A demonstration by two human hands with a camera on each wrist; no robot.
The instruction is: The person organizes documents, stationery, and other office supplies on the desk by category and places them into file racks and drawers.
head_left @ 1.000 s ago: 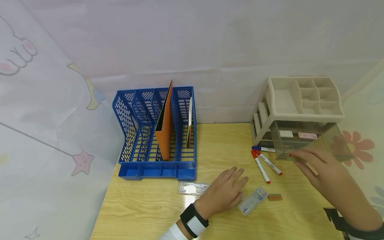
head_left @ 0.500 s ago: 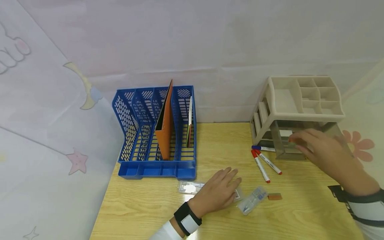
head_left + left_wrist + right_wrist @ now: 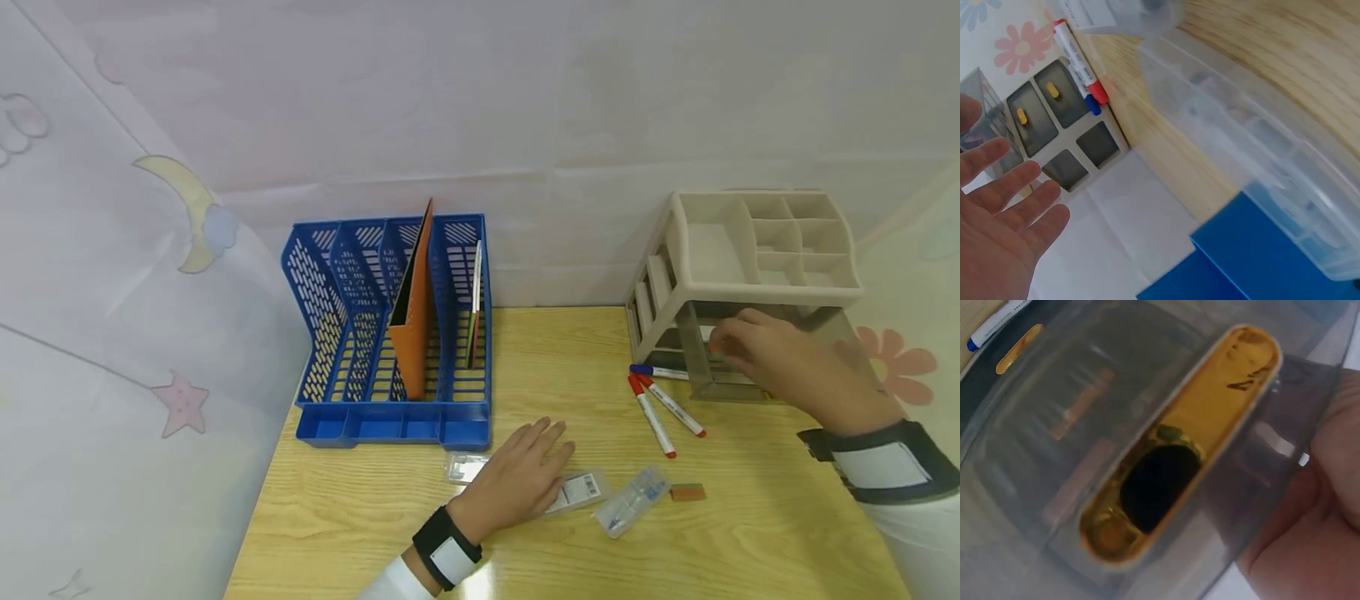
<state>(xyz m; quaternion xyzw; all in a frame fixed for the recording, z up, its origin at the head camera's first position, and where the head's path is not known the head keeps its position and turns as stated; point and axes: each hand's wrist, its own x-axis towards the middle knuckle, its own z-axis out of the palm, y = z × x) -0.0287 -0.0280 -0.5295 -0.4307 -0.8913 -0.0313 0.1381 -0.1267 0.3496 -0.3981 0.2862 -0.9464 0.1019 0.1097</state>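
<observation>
My right hand (image 3: 765, 358) reaches into the pulled-out clear drawer (image 3: 708, 387) of the beige desk organizer (image 3: 712, 287). It pinches a small orange-and-green eraser (image 3: 713, 348), mostly hidden by the fingers. In the right wrist view the right hand (image 3: 1310, 525) shows behind the drawer's clear front with its amber handle (image 3: 1222, 406); a pink eraser (image 3: 1079, 481) shows through the plastic. My left hand (image 3: 506, 479), fingers spread, is over two clear plastic cases, one labelled (image 3: 576, 492) and one nearer the rack (image 3: 461, 468). In the left wrist view the left hand's (image 3: 1004, 225) fingers are straight.
A blue file rack (image 3: 390, 412) with an orange folder (image 3: 411, 350) and thin booklets (image 3: 474, 317) stands at left. In front of the organizer lie red markers (image 3: 652, 417), a blue marker (image 3: 660, 372), a clear box (image 3: 632, 502) and another orange-green eraser (image 3: 687, 492).
My right hand has moved from the drawer's front edge up and into the drawer with the eraser. My left hand has slid left, uncovering the labelled case.
</observation>
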